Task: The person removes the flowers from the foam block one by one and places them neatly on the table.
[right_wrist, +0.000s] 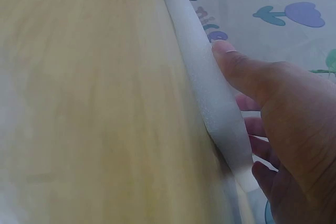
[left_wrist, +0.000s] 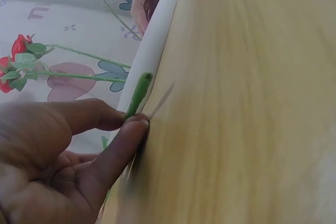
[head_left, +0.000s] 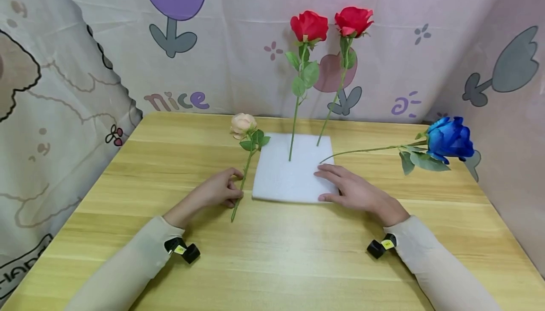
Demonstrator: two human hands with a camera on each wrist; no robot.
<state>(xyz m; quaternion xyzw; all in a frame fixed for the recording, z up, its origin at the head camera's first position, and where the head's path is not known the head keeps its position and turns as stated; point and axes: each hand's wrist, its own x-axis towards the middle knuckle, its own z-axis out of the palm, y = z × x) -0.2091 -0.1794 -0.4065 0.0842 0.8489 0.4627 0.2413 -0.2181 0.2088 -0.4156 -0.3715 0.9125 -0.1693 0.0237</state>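
Note:
My left hand [head_left: 222, 189] pinches the green stem of a pale peach rose [head_left: 243, 126] between thumb and forefinger, low on the stem. The cut stem end [left_wrist: 140, 90] points out past the fingertips in the left wrist view. Just right of that rose lies a white foam board [head_left: 278, 183]. My right hand [head_left: 351, 189] rests on the board's right side, fingers spread and loosely bent, gripping nothing. Two red roses [head_left: 309, 26] stand in the board, one tilted right. A blue rose [head_left: 450, 139] leans low to the right, its stem's end over the board near my right fingertips.
The wooden table [head_left: 272, 259] reaches back to a patterned cloth [head_left: 255, 74] hanging behind it, with more cloth along both sides. A small black device [head_left: 183, 250] is strapped at each wrist, over light sleeves.

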